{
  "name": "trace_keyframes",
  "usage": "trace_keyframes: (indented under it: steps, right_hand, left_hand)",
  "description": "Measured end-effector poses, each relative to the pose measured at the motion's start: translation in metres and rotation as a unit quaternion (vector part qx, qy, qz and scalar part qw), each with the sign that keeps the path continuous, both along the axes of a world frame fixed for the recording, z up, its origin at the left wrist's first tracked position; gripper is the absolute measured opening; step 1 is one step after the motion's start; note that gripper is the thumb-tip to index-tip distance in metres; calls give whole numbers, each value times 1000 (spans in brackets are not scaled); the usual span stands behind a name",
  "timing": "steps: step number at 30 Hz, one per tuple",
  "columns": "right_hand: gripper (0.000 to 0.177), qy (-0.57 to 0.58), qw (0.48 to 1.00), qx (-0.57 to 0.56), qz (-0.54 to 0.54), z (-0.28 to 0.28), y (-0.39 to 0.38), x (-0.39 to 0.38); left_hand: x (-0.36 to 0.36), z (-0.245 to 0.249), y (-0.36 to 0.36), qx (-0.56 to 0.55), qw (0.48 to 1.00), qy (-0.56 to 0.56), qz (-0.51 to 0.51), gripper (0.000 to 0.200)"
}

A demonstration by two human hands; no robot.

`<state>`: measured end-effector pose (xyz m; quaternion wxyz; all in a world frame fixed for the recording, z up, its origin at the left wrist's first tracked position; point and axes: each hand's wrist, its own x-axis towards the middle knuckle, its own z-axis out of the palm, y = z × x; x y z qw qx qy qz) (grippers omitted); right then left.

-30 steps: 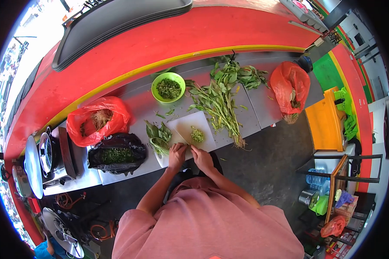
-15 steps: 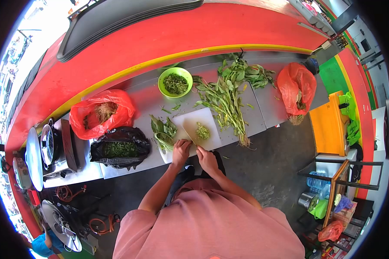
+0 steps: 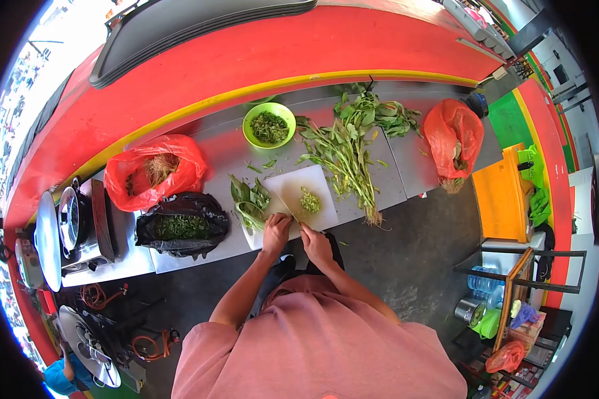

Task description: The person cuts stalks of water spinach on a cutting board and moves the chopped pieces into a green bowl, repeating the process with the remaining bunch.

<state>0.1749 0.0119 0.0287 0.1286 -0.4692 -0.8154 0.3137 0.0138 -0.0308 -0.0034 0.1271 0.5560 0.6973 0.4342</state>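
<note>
My left hand (image 3: 275,229) presses on a bunch of green stems (image 3: 249,211) at the near left of a white cutting board (image 3: 316,185). My right hand (image 3: 317,243) grips a knife (image 3: 288,209) whose blade angles up over the board beside my left fingers. A small heap of chopped greens (image 3: 309,200) lies on the board to the right of the blade. A green bowl (image 3: 269,126) of chopped greens stands farther back. A long pile of leafy stalks (image 3: 345,155) lies right of the board.
A red plastic bag (image 3: 154,172) and a black bag of greens (image 3: 182,227) lie left on the steel counter (image 3: 213,149). Another red bag (image 3: 454,136) sits at the right end. A stove with pots (image 3: 70,234) is far left. An orange stool (image 3: 504,195) stands right.
Both hands stay at the board's near edge with the knife; the view has shifted slightly. The heap of chopped greens looks the same.
</note>
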Motion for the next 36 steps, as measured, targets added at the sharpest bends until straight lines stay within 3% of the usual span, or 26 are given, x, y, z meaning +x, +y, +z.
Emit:
trace_keyframes:
  steps: [20,36]
  right_hand:
    - [32,25,1000,-17,-10,10,0,-8]
    - [34,-40,999,-8,18,0,-5,-10]
  left_hand:
    - [-1,-1,-3,-3,999,-28,16,13]
    - [2,3,-9,-14,999,-30,26,14]
